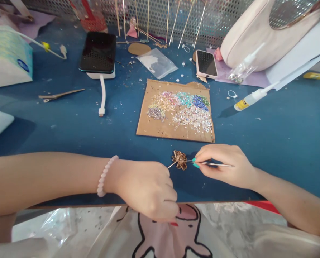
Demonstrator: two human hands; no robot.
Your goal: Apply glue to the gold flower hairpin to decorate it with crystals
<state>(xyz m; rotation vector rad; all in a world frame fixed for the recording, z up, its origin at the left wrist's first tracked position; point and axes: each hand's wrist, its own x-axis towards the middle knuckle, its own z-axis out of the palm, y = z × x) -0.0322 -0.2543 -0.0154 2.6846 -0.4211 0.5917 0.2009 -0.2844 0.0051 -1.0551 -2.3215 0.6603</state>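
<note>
My left hand (149, 188), with a pale beaded bracelet (105, 177) at the wrist, is closed around a thin stick. The stick's end shows beyond the knuckles and carries a brown, glittery flower ornament (179, 159). Pinched between the fingers of my right hand (224, 165) is a pair of thin metal tweezers (216, 164). Their tips reach the right side of the flower; whether they hold anything tiny cannot be made out. Just beyond both hands lies a piece of cardboard (149, 125) covered with small rhinestones (193, 116) sorted in patches of white, blue, turquoise, pink, yellow and grey.
A glue bottle (249, 100) stands on the right. At the back are a pink phone (206, 63), a clear plastic bag (157, 63), a black phone (98, 52) and several upright sticks (148, 19). Another pair of tweezers (61, 94) and a tissue pack (9, 57) lie left.
</note>
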